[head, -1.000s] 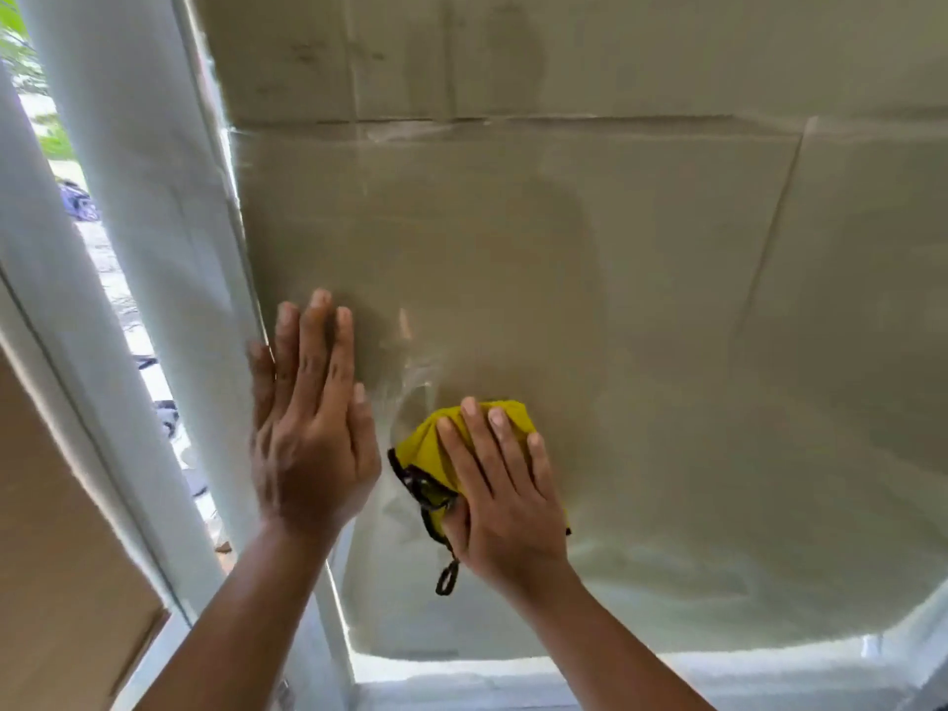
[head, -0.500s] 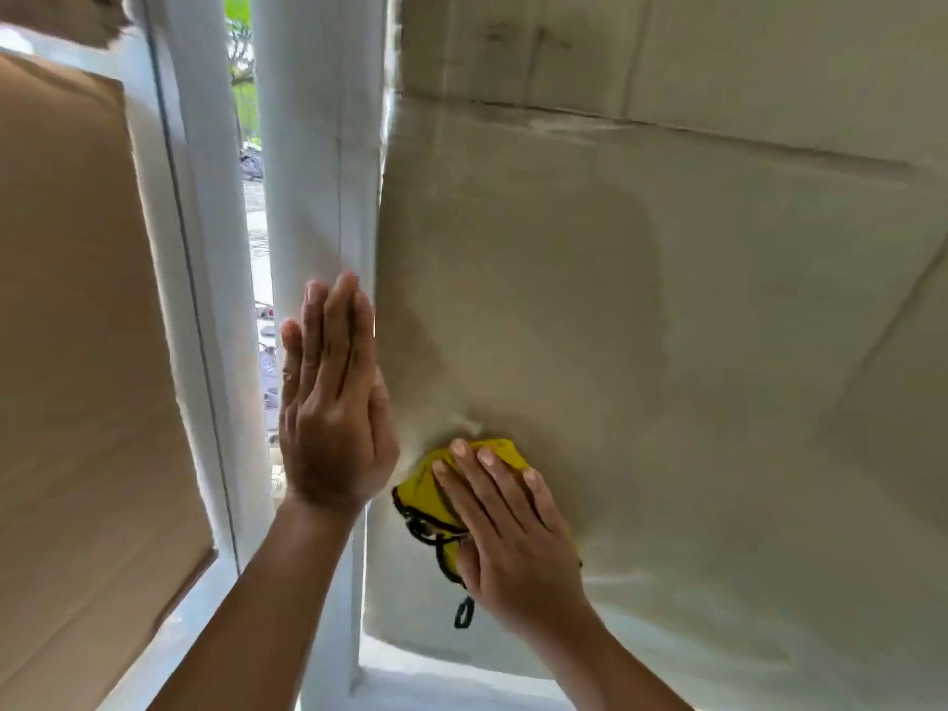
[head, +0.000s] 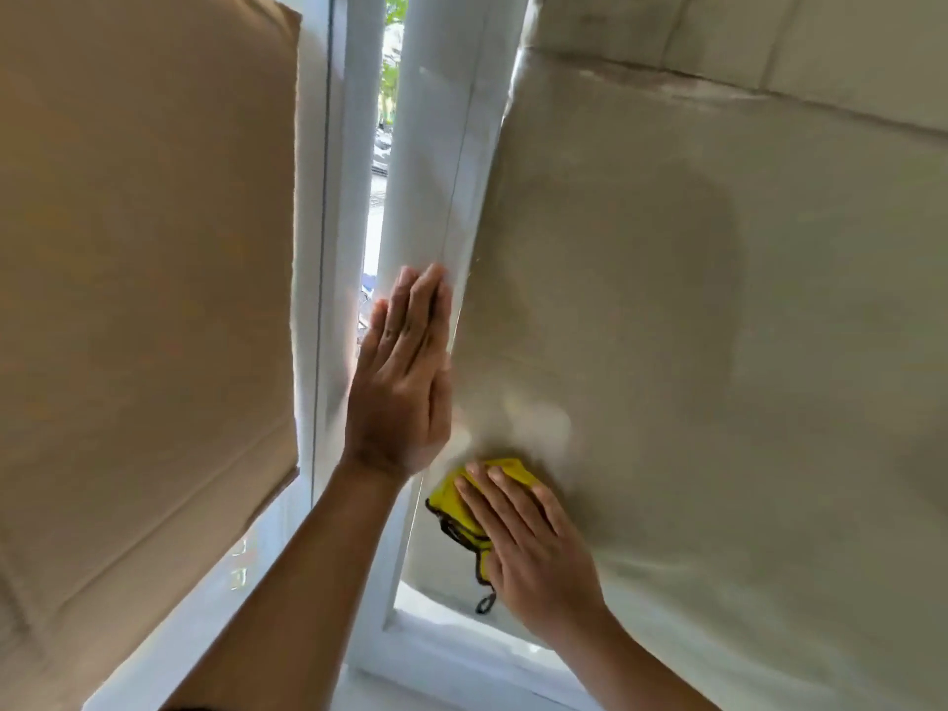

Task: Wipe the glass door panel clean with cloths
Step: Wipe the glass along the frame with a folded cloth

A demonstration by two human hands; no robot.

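Both flat: L hand (head: 400, 382) on frame (head: 436, 146); R hand (head: 533, 546) presses cloth (head: 454, 505) on glass (head: 667, 300), loop (head: 485, 602) down.

Building entrance — white door frame (head: 436, 146), cardboard (head: 143, 248) behind glass (head: 641, 325), greenery (head: 392, 12) outside.

Daylight came through the gap (head: 382, 146) above the fingers (head: 418, 310) of the left hand (head: 397, 402), a dim shadow (head: 641, 259) lay on the glass (head: 718, 454) right of them, and straight edges bowed and blurred.
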